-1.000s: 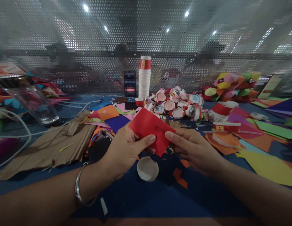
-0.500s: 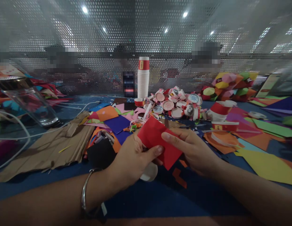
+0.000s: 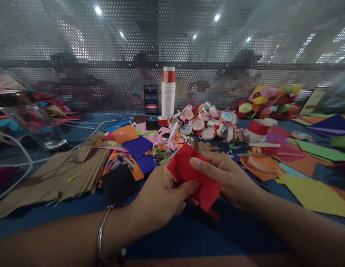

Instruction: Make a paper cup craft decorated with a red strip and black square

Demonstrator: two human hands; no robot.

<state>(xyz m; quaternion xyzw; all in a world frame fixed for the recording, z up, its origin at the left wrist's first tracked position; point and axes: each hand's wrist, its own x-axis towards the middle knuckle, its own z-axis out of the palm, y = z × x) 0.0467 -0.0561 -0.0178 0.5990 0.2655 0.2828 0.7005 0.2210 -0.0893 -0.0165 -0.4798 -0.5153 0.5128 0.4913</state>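
Here, the left hand [image 3: 161, 194] and right hand [image 3: 229, 176] both pinch red paper [image 3: 182, 164].

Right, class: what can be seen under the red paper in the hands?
Past the lower edge of the red paper, an orange scrap shows on the blue table; a pale piece shows beside the left hand. Anything directly beneath the paper is covered.

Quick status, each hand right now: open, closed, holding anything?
Left hand: closed, holding the red paper, thumb on top.
Right hand: closed on the same paper, its thumb on top too.
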